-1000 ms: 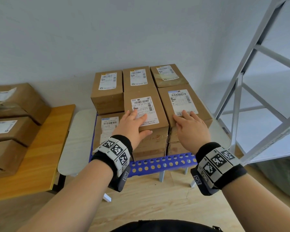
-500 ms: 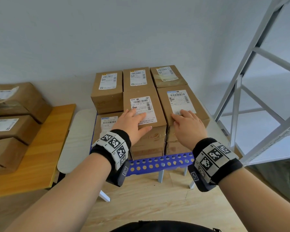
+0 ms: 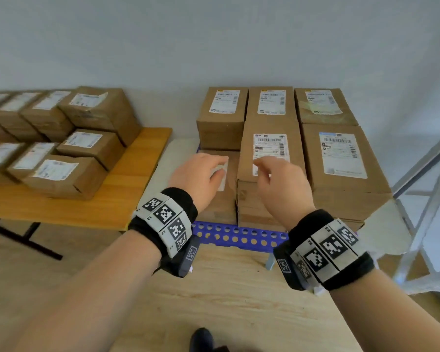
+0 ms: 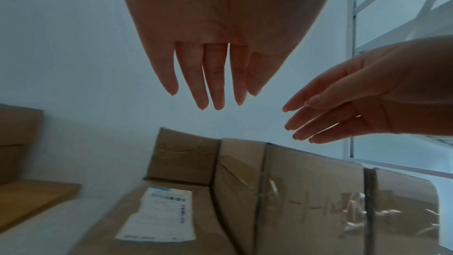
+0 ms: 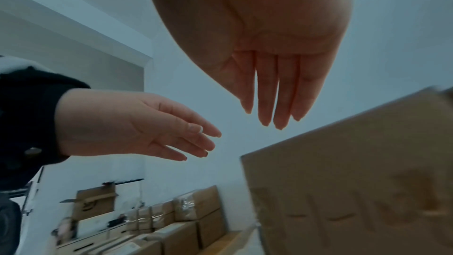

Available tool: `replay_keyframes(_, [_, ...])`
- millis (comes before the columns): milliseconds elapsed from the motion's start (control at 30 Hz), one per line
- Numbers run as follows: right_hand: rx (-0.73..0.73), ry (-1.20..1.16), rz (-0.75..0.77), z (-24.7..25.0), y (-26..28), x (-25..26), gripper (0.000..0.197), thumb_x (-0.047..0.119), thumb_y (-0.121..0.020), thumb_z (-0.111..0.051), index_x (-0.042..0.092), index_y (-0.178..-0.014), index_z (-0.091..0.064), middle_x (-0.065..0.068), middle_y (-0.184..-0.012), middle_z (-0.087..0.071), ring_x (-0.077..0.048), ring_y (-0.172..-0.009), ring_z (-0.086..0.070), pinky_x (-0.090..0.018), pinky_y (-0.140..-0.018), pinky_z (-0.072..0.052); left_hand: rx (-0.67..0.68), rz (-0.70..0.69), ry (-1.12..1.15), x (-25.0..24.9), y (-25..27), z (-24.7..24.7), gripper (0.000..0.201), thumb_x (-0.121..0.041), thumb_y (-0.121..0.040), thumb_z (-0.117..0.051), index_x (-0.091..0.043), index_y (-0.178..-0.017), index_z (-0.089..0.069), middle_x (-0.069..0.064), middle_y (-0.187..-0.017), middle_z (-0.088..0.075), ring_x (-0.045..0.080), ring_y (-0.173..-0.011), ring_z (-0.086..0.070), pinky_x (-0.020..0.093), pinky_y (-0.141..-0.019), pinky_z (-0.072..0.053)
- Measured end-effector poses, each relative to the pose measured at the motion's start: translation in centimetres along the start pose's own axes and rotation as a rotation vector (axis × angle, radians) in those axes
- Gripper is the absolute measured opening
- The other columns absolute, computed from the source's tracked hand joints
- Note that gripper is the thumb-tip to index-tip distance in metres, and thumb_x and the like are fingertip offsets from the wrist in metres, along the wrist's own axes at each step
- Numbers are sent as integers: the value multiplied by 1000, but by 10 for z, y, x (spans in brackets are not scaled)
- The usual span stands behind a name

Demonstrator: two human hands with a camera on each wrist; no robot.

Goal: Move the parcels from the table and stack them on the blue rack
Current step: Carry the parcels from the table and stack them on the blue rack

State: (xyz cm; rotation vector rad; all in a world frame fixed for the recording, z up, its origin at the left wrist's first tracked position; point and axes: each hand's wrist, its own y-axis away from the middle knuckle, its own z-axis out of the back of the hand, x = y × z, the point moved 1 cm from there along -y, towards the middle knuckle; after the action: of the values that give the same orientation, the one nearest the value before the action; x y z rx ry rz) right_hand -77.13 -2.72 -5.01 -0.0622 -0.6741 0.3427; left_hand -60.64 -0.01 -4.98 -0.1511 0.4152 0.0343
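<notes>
Brown cardboard parcels with white labels are stacked on the blue perforated rack (image 3: 239,236). The front middle parcel (image 3: 269,158) stands between a taller front right stack (image 3: 341,168) and a lower front left parcel (image 3: 221,199). My left hand (image 3: 201,174) hovers above the low front left parcel, fingers straight, holding nothing. My right hand (image 3: 277,179) hangs over the near edge of the middle parcel, fingers relaxed and empty. Both wrist views show the left hand (image 4: 210,77) and right hand (image 5: 274,88) in the air with bare palms. More parcels (image 3: 61,171) lie on the wooden table (image 3: 127,194) at the left.
A white metal shelf frame (image 3: 429,199) stands at the right. A pale round table top (image 3: 168,158) lies under the rack, between it and the wooden table. Light wooden floor (image 3: 226,288) lies in front of the rack. A white wall is behind everything.
Both hands have lifted off the tops of the front parcels and pulled back toward me and to the left. My head has turned left, showing more of the table's parcels.
</notes>
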Motion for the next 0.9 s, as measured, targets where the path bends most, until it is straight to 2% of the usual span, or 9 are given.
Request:
replay_keyframes(67, [39,-20,31,-14,-4,17,31,22,-97,-39,19,-121,-59,-2,-111,-65,-19,-100,-61,-38,-84,-53,-11,34,-11,19,11,13,36,-27,-98,-41,-25,-133,-48,-2,-131,-54,14,-118,-49,21,-90,-35])
replay_keyframes(233, [89,-16,129,-54,-15,69,30,21,-97,-40,18,-117,-63,-2,-107,-67,-21,-98,-62,-34,-82,-51,-43,124,-13,82,29,43,36,-27,-98,-41,-22,-133,-48,0,-130,-55,17,-121,-49,33,-99,-41])
replay_keyframes(333, [94,-26,164,-82,-26,112,32,20,-97,-40,18,-120,-62,-2,-113,-66,-20,-103,-60,-32,-85,-49,-77,144,4,127,39,67,37,-29,-98,-42,-23,-134,-47,0,-131,-54,16,-121,-48,32,-100,-40])
replay_keyframes(400, [93,-34,175,-108,-33,145,32,20,-96,-41,19,-120,-62,-3,-113,-66,-21,-102,-61,-30,-83,-48,-98,150,7,163,44,85,37,-30,-98,-42,-24,-134,-47,0,-131,-54,16,-121,-48,30,-99,-39])
replay_keyframes(533, [130,-61,179,-159,-48,214,30,22,-96,-44,20,-121,-61,-1,-115,-65,-19,-103,-61,-30,-85,-48,-131,155,-4,236,50,126,37,-32,-97,-42,-27,-134,-47,-2,-130,-54,16,-119,-51,38,-98,-43])
replay_keyframes(667, [119,-84,188,-201,-68,266,30,22,-95,-46,19,-122,-59,-2,-119,-62,-19,-106,-59,-34,-86,-50,-141,162,-10,297,50,163,37,-32,-97,-40,-27,-134,-47,-3,-130,-54,15,-118,-51,38,-98,-43])
replay_keyframes(833, [142,-82,183,-237,-103,304,32,24,-94,-48,22,-125,-56,0,-123,-60,-17,-109,-57,-35,-86,-50,-141,196,31,352,33,187,38,-29,-98,-42,-26,-136,-45,-2,-132,-53,14,-118,-51,31,-98,-42])
replay_keyframes(900, [130,-87,197,-247,-125,313,32,24,-94,-49,22,-124,-56,1,-121,-60,-17,-107,-57,-31,-83,-49,-148,211,58,371,18,193,39,-29,-98,-42,-25,-136,-45,-1,-134,-52,15,-121,-49,33,-101,-41])
